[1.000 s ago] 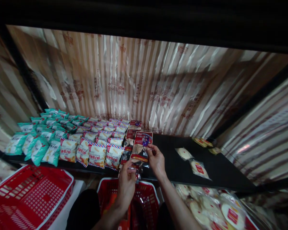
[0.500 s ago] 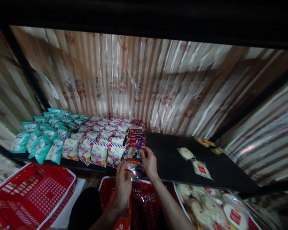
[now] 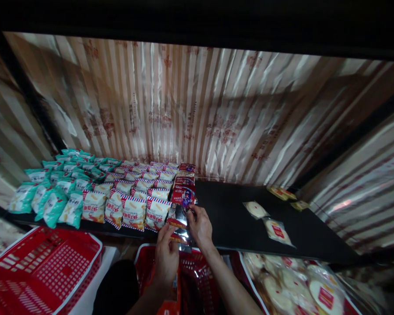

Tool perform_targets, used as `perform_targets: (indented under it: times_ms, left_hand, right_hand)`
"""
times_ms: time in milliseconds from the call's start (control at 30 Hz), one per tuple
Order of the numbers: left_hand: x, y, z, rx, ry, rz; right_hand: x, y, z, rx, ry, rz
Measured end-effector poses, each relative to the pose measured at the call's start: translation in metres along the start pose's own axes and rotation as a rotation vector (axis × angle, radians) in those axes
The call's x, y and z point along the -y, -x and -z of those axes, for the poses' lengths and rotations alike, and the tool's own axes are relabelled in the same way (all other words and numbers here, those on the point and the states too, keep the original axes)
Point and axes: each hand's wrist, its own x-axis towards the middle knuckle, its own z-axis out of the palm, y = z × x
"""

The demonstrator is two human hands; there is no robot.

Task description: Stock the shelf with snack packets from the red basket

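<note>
My right hand (image 3: 200,225) grips the right edge of a dark red snack packet (image 3: 183,197) and holds it against the column of like red packets on the black shelf (image 3: 236,223). My left hand (image 3: 167,253) is closed on the clear lower end of a packet at the shelf's front edge. Left of the red column lie rows of blue-and-red striped snack bags (image 3: 141,197), and further left teal bags (image 3: 55,188).
A red basket (image 3: 42,267) stands at the lower left, and another red basket (image 3: 197,280) sits under my forearms. At the lower right a tray holds clear-wrapped round cakes (image 3: 295,284). A few such cakes (image 3: 269,221) lie on the shelf's right part. Striped wallpaper backs the shelf.
Both hands have lowered the red packet, moving it left and down onto the red column on the shelf. The view has shifted slightly.
</note>
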Motion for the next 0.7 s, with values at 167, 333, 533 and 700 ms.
perform_targets:
  times_ms: [167, 333, 533, 700]
  left_hand:
    - [0.0054, 0.0005, -0.0015, -0.004, -0.028, -0.007]
    - [0.0078, 0.0002, -0.0036, -0.006, -0.064, -0.031]
    - [0.0066, 0.0013, -0.0029, 0.009, -0.08, -0.034]
    - [0.0018, 0.0001, -0.0036, 0.015, -0.024, -0.038]
  right_hand:
    - [0.0018, 0.0047, 0.0007, 0.033, 0.004, -0.054]
    - [0.0025, 0.0077, -0.0026, 0.018, 0.019, -0.063]
    - [0.0016, 0.0096, -0.0047, 0.001, 0.006, -0.04]
    - [0.0004, 0.0048, -0.0056, -0.047, 0.022, 0.002]
